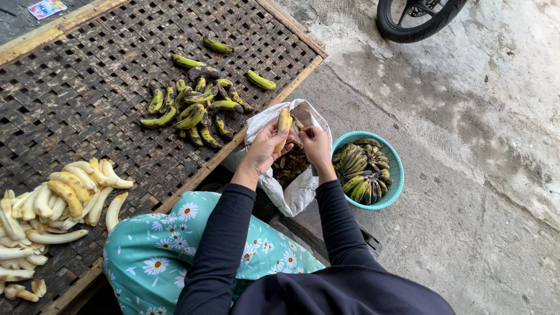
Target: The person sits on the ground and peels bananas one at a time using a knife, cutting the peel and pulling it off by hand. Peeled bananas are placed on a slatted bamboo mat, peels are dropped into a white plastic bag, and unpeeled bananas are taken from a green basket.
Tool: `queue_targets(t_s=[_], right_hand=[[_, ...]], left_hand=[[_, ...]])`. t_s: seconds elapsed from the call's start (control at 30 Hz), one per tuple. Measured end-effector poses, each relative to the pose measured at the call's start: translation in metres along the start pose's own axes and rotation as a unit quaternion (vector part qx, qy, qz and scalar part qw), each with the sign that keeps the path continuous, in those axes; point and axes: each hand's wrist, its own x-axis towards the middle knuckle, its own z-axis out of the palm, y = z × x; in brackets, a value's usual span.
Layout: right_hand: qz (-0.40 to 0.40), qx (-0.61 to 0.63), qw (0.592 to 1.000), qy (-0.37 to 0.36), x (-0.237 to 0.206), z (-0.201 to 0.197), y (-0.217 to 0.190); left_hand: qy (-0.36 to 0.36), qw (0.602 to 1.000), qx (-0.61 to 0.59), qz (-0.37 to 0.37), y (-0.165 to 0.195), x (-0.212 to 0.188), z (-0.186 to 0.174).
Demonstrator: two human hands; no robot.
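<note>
My left hand grips a partly peeled yellow banana held upright over an open white sack with dark peels inside. My right hand is closed next to the banana's lower end; what it pinches is too small to tell. Both arms wear dark sleeves.
A teal basket of green-black unpeeled bananas stands right of the sack on concrete. A woven bamboo platform holds a heap of unpeeled bananas and, at the left, a pile of peeled pale bananas. A motorbike tyre is at the top.
</note>
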Motion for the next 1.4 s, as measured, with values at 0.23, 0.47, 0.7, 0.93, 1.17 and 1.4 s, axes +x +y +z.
queue_targets(t_s=[0.23,0.47,0.7,0.93,1.17,1.4], right_hand=[[0.033,-0.004,0.994,-0.101,-0.007,0.003,-0.008],[0.105,0.527,0.810,-0.235,-0.006,-0.034,-0.020],[0.050,0.452,0.862,-0.223,-0.013,-0.029,-0.036],[-0.049,0.324,0.938,-0.115,0.011,-0.042,-0.066],[-0.084,0.192,0.977,-0.029,0.011,-0.056,-0.057],[0.080,0.251,0.955,-0.135,-0.019,-0.016,-0.039]], left_hand=[[0.004,0.999,0.037,0.031,0.004,-0.005,-0.004],[-0.022,0.997,0.072,0.011,0.001,-0.002,-0.006],[0.073,0.991,-0.108,0.039,-0.019,0.019,-0.025],[0.015,0.996,-0.085,0.007,-0.011,0.015,-0.027],[0.052,0.993,-0.084,0.062,-0.010,0.020,-0.028],[0.088,0.977,0.155,0.121,-0.019,0.018,-0.012]])
